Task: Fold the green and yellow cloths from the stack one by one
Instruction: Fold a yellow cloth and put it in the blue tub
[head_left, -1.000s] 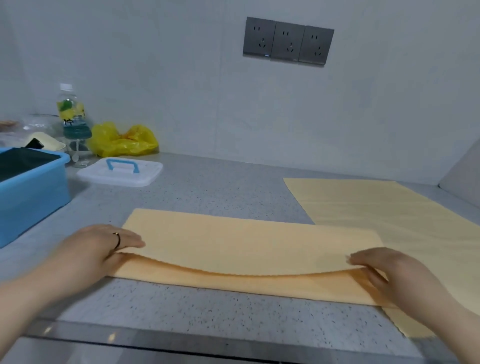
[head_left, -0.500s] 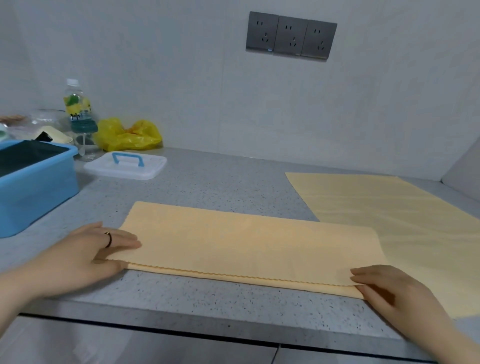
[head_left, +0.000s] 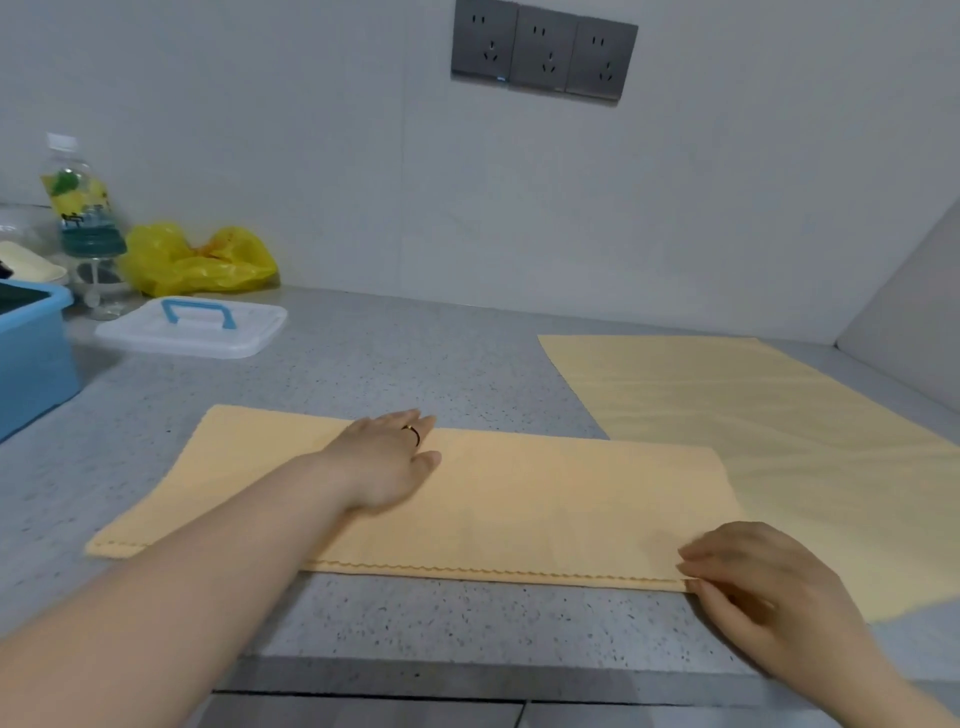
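Left hand (head_left: 384, 467) has slid from the left end of the folded yellow cloth (head_left: 545, 509) to its middle and lies flat, fingers straight and together. Right hand (head_left: 769, 592) presses the near right corner, fingers together. Blue bin (head_left: 31, 364) holds something dark. The cloth lies smooth by the counter's (head_left: 415, 364) front edge, zigzag hem nearest.

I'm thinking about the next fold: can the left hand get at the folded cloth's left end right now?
Probably yes. The left hand lies flat on the folded cloth midway along, holding nothing, and its left end lies bare on the counter.
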